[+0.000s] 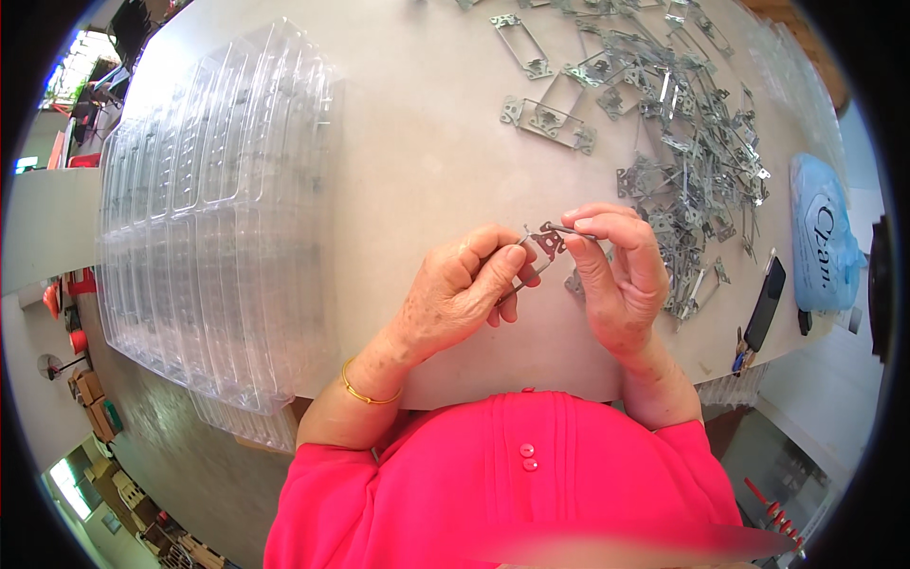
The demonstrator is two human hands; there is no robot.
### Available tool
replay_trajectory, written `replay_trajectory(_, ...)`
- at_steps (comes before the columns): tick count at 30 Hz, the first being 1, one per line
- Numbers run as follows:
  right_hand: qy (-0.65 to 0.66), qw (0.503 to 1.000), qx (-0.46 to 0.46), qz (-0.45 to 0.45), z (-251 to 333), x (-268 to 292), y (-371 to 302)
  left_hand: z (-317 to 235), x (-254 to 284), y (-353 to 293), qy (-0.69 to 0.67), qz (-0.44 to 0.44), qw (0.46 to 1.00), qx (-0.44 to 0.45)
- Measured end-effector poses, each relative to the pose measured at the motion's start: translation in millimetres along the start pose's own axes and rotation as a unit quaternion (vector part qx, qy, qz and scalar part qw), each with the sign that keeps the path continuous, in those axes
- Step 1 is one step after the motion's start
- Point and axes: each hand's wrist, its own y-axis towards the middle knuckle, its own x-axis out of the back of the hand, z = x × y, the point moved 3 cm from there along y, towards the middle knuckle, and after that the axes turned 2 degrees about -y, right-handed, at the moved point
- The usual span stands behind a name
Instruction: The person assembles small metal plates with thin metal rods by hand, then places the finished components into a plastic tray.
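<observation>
In front of my chest, my left hand (455, 284) is closed on a small metal bracket frame (548, 243), thumb pressed over one of its bars. The bracket's end plate, dark and pierced with holes, sticks out beyond the fingertips. My right hand (621, 280) pinches a slim dark metal pin (574, 230) between thumb and fingers. The pin's tip meets the end plate; whether it passes through a hole cannot be made out. Just right of and beyond my right hand lies a heaped pile of similar metal brackets (697, 180).
Stacked transparent plastic trays (213, 209) cover the left of the pale table (417, 123). Separate brackets (521, 47) lie at the far middle. Along the right edge are a light blue plastic bag (823, 228), a dark phone (766, 305) and some keys (742, 355).
</observation>
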Motion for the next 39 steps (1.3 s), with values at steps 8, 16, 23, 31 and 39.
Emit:
replay_trajectory(8, -0.026, 0.999, 0.026, 0.008, 3, 1, 2, -2, -1, -1, 0.018, 0.003, 1.000, -0.011)
replay_trajectory(16, -0.028, 0.999, 0.021, 0.018, 4, -2, 2, -1, -1, -1, 0.025, 0.014, 0.999, -0.026)
replay_trajectory(23, 0.031, 0.998, -0.050, 0.027, 1, -4, -1, -1, -1, -2, 0.028, 0.020, 0.999, -0.018)
replay_trajectory(31, -0.048, 0.996, 0.003, 0.069, 4, 0, 7, -3, -1, -3, 0.016, 0.023, 1.000, -0.003)
replay_trajectory(39, -0.094, 0.989, 0.085, 0.070, 7, 1, 12, -4, 0, -3, 0.040, 0.023, 0.998, -0.033)
